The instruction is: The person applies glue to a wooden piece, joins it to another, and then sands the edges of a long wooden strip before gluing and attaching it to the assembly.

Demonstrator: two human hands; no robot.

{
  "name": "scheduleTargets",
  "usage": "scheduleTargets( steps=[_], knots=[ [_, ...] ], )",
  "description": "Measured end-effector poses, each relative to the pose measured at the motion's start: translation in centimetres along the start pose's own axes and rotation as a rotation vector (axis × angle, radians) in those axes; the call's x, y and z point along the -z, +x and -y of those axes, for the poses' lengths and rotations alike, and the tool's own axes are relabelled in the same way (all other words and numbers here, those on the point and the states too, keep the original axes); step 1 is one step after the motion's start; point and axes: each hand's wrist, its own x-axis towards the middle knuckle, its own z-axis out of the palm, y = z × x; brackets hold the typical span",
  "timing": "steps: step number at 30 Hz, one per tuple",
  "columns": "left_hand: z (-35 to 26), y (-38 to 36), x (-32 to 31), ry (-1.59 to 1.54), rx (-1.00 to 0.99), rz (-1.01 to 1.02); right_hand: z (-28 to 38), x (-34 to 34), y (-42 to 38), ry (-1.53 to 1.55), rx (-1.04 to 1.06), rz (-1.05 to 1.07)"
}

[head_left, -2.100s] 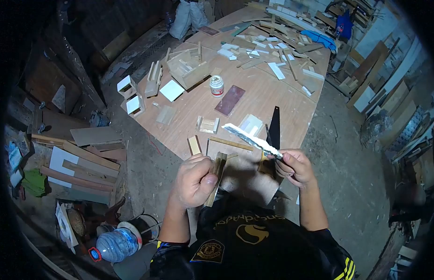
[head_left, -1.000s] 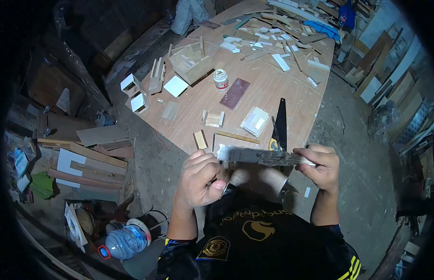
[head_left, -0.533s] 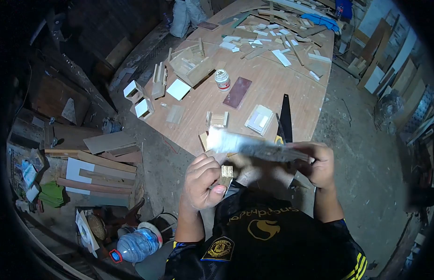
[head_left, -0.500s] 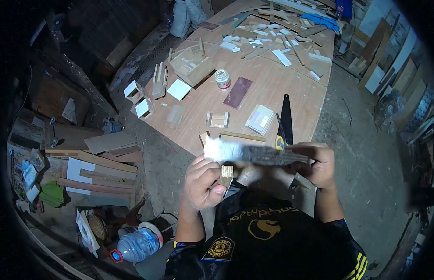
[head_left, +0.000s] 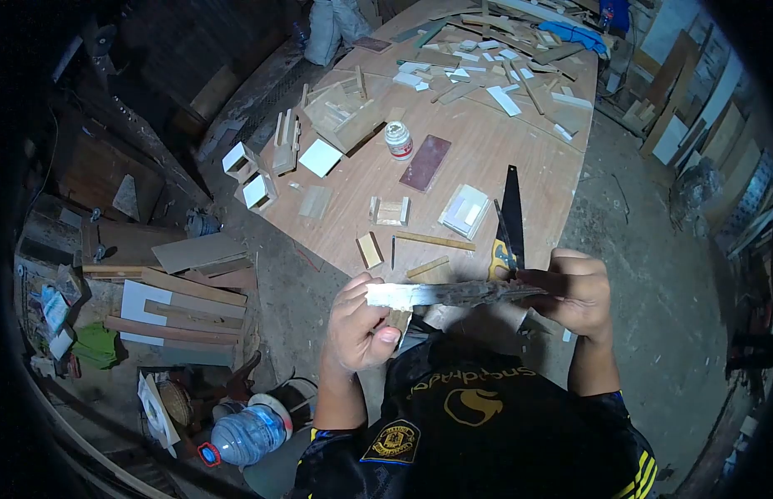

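My right hand (head_left: 580, 291) is closed around the right end of a long, flat, rough grey bar (head_left: 465, 293) that looks like a file or sanding strip, whitish at its left end. My left hand (head_left: 359, 324) pinches a small wooden block (head_left: 398, 319), thumb below and fingers curled behind. The bar crosses over the top of the block and hides part of it, its pale end close to my left fingers. Beyond my hands on the table (head_left: 336, 241) lie a small wood piece (head_left: 369, 249), a thin wooden strip (head_left: 436, 241) and a handsaw (head_left: 510, 212).
A white jar (head_left: 398, 140), a dark red rectangular plate (head_left: 425, 163), a small stack of white-topped pieces (head_left: 465, 211) and a wooden box (head_left: 342, 116) stand on the table. Offcuts (head_left: 503, 100) cover its far end. A large water bottle (head_left: 245, 436) lies on the floor at left.
The bar has come down toward me and now covers the block's end, which showed below it before. My right hand has shifted slightly right and down. Small pieces on the table are uncovered.
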Motion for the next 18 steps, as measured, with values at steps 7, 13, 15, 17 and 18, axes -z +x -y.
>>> scheduleTargets(
  steps=[7,13,15,17,18],
  knots=[
    [0.3,0.3,-0.5,-0.06,-0.039,-0.166,0.1,1.6,-0.2,-0.05,0.033,0.024],
    [0.6,0.4,-0.1,-0.051,-0.06,-0.078,-0.1,0.8,-0.8,-0.022,-0.066,-0.135],
    [0.7,0.5,-0.2,-0.048,-0.068,-0.058,0.1,0.5,-1.0,-0.028,-0.089,-0.18],
    [0.6,0.6,-0.3,-0.043,-0.077,-0.04,0.5,0.5,-0.6,-0.051,-0.1,-0.107],
    [0.5,0.6,-0.5,-0.019,-0.076,-0.037,0.6,0.3,-0.4,-0.05,-0.098,-0.106]
  ],
)
